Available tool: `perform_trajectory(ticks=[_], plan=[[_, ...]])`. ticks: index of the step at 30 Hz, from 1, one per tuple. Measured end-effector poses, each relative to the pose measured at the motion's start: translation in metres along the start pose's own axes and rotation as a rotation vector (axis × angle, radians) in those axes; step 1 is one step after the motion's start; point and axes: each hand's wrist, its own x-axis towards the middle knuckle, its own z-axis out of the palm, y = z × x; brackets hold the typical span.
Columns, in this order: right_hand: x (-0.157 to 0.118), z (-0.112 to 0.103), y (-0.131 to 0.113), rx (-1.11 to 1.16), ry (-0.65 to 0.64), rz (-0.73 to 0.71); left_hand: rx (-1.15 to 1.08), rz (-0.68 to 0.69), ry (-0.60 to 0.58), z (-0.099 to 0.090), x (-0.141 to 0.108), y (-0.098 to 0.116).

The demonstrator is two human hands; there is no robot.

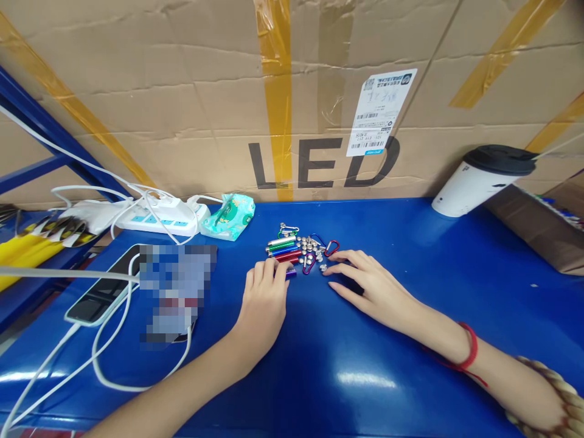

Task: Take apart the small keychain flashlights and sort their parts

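My left hand (263,299) has its fingers bent over the left end of a small purple metal tube (291,274) on the blue table. Its fingertips hide part of that tube and reach the red tubes (288,257) beside it. Blue (283,250), green (279,246) and silver (281,241) tubes lie in a row behind. My right hand (368,283) is open, fingers spread, close to small silver caps (323,267). A red carabiner (332,247) lies just beyond its fingertips. Between the hands are a purple carabiner (309,264) and several more silver pieces (306,243).
A cardboard box (205,121) stands along the back. At left are a power strip (157,220), a teal tissue pack (230,217), a phone (104,292), a blurred-out item (176,292) and white cables. A lidded paper cup (469,185) and a brown bag (533,228) are at right.
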Motion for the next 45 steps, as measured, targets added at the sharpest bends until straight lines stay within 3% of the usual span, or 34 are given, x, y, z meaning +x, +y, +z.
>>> perform_trajectory(ticks=[4, 12, 16, 22, 33, 45], plan=[[0.0002, 0.0005, 0.0004, -0.024, 0.007, 0.005, -0.031, 0.004, -0.048, -0.0019, 0.0005, 0.0014], [0.0011, 0.0018, 0.0000, 0.012, 0.033, 0.010, -0.358, 0.003, -0.184, -0.0093, 0.0008, 0.0075], [0.0011, 0.0030, 0.0019, 0.002, 0.029, 0.025, -0.414, 0.018, -0.227, -0.0089, -0.0005, 0.0096], [0.0008, 0.0050, 0.0034, 0.037, 0.038, 0.006, -0.372, 0.029, -0.185, -0.0049, 0.0004, 0.0077], [0.0013, 0.0044, 0.0007, 0.094, 0.079, 0.012, -0.203, 0.180, -0.173, -0.0045, 0.0026, 0.0041], [0.0016, 0.0035, -0.0007, 0.104, 0.079, 0.006, -0.195, 0.130, -0.150, -0.0053, 0.0022, 0.0057]])
